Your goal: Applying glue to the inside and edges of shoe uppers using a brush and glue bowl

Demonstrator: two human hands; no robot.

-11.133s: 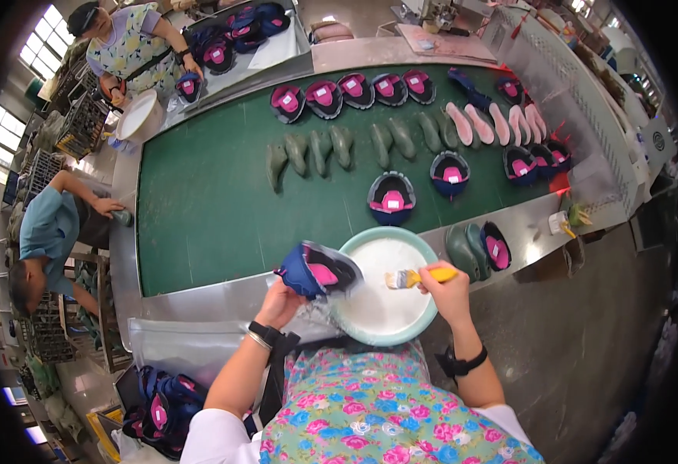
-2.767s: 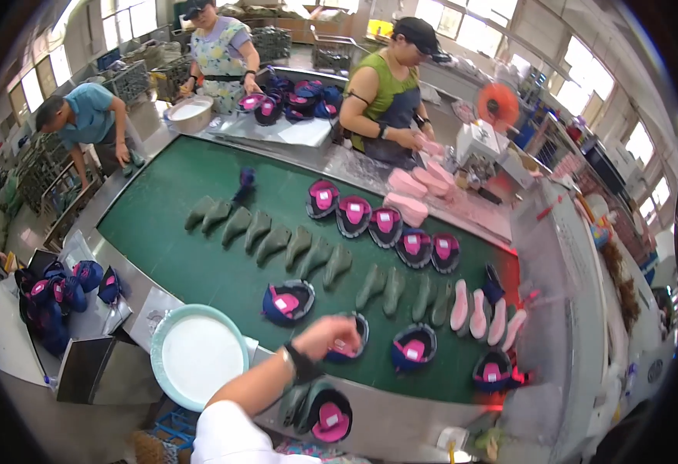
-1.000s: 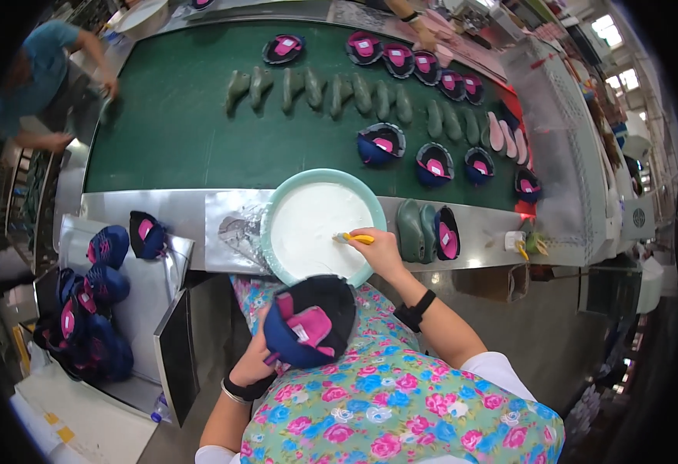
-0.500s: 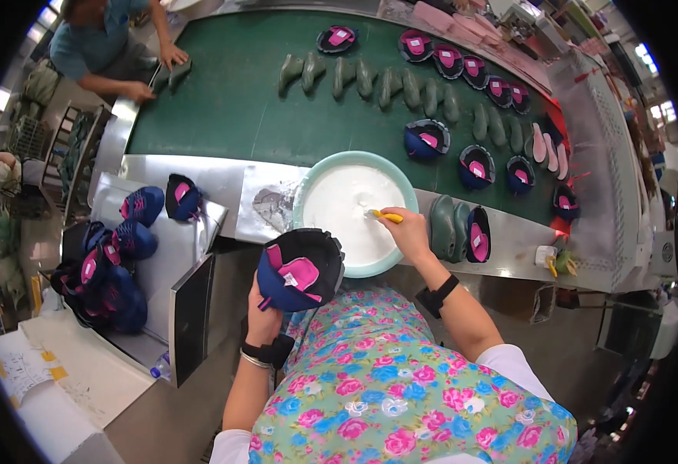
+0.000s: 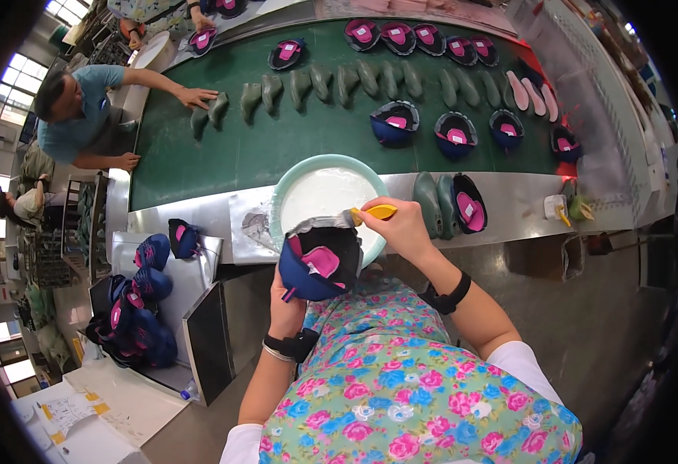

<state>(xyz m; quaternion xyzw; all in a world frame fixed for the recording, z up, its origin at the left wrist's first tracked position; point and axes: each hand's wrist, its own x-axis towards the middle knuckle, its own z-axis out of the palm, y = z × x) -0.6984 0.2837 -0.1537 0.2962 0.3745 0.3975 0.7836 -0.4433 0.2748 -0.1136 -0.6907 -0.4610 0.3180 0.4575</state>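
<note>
My left hand (image 5: 286, 308) grips a navy shoe upper (image 5: 308, 282), its pink-lined opening turned up, in front of the basin. A brush (image 5: 370, 213) with a yellow handle is pinched in my right hand (image 5: 402, 230). White paste coats its bristles, which lie against the far edge of the upper, and that edge looks whitened. Behind the upper stands a pale green basin (image 5: 279, 203) of white paste (image 5: 327, 189), partly covered by the upper and the brush.
Green shoe lasts (image 5: 300, 87) and navy uppers (image 5: 394, 124) line the green belt (image 5: 200, 170). Two lasts (image 5: 425, 203) stand right of the basin. A side tray (image 5: 187, 301) at left holds piled uppers (image 5: 152, 336). A person (image 5: 91, 108) at the far left touches a last.
My right hand has lifted the brush out of the paste and brought it to the upper's edge. The person at far left reaches farther over the belt, and lasts and uppers have shifted left.
</note>
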